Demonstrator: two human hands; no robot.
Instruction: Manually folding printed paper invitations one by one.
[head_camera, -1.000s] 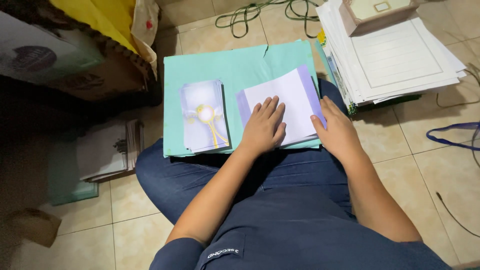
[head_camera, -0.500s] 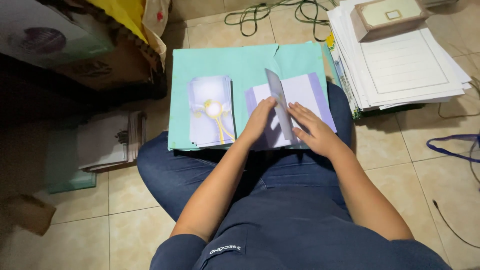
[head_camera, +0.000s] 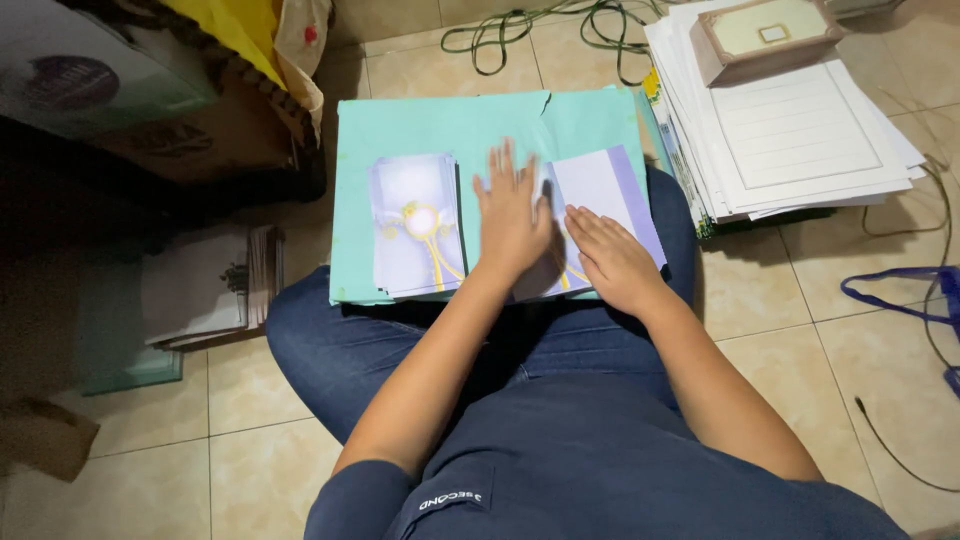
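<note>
**Both hands flat on a folded lavender card, mid-frame**

A person sits on a tiled floor with a turquoise card board (head_camera: 440, 130) laid across the lap as a working surface, which brings the paper up close to the hands. The left hand (head_camera: 512, 215) lies palm down in the centre of the frame, fingers (head_camera: 500, 170) spread wide and flat, pinning down the folded lavender-and-white paper card (head_camera: 600, 195) along what looks like its crease. It grips nothing; it only presses. The right hand (head_camera: 612, 258) rests just right of it, fingers close together and flat on the card's lower part, likely steadying the sheet so that it does not slide on the smooth board. It too holds nothing.

Left of the hands, on the same board, sits a neat stack of lavender cards printed with a yellow and white ornament (head_camera: 415, 225), apparently kept within easy reach of the left hand.

At the upper right of the frame a tall pile of white ruled sheets (head_camera: 800, 135) lies on the floor, a small beige box (head_camera: 765, 35) on top of it, perhaps as a weight. At the left edge lies another bundle of printed paper (head_camera: 205, 285); green cable (head_camera: 540, 25) loops along the top, and a blue strap (head_camera: 905, 295) lies at the right edge.
</note>
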